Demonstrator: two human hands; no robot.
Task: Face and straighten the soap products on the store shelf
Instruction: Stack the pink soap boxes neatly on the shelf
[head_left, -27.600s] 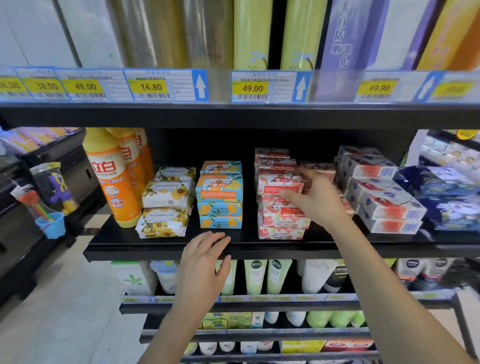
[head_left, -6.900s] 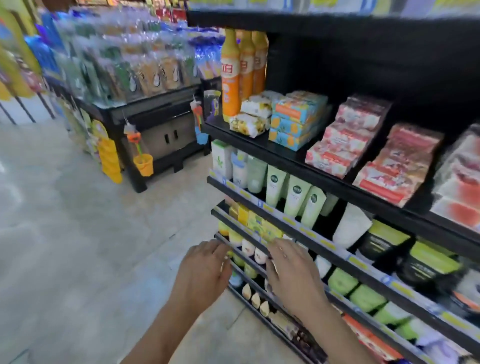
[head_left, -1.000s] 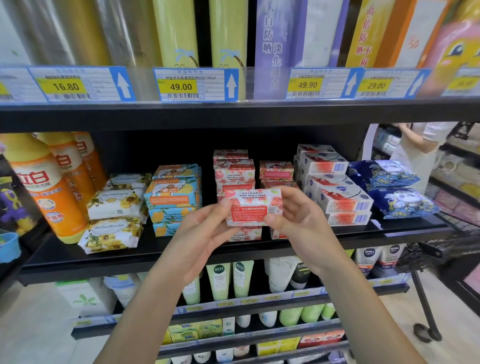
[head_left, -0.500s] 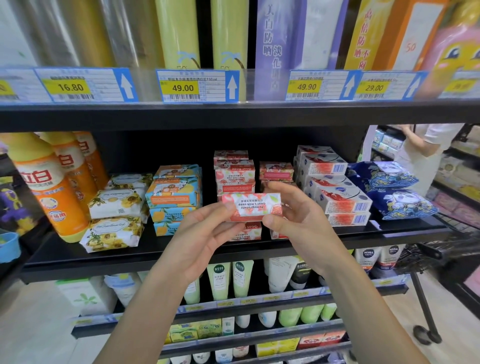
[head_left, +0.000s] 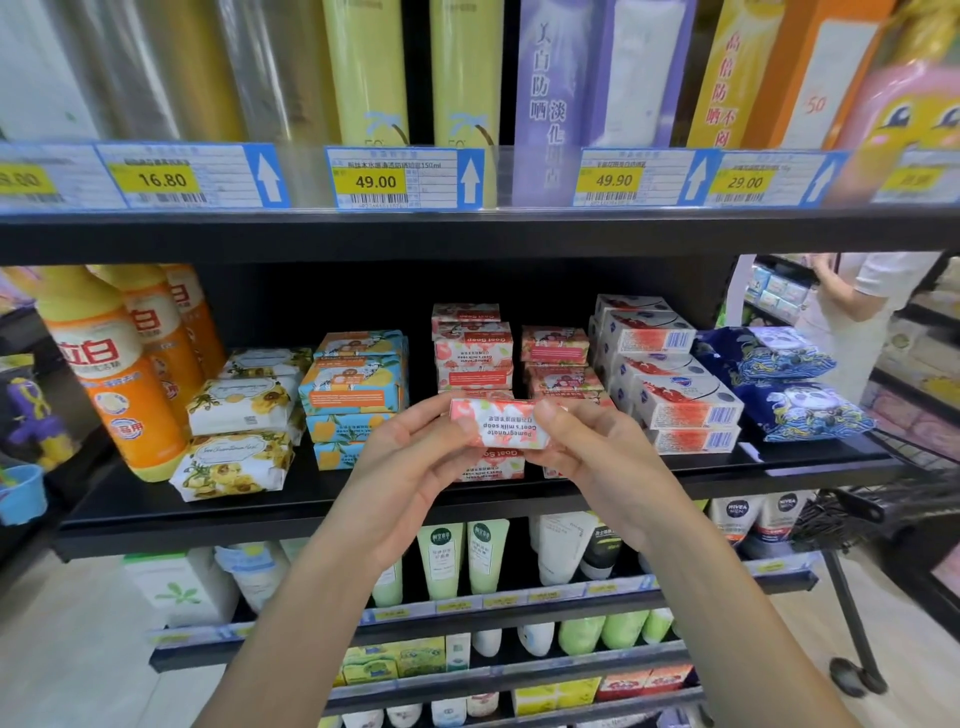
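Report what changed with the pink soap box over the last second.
The pink soap box was turned about its long axis: its broad red-labelled face gave way to the narrow side, print upside down. The left hand and right hand kept pinching its ends. The stacks on the shelf stayed put.

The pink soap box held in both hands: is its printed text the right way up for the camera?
No, the lettering on the pink soap box, pinched between left hand and right hand, reads upside down.

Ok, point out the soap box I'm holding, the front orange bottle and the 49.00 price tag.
soap box (head_left: 506, 423), head view, printed face.
front orange bottle (head_left: 104, 364), head view, label.
49.00 price tag (head_left: 375, 182), head view, yellow patch.
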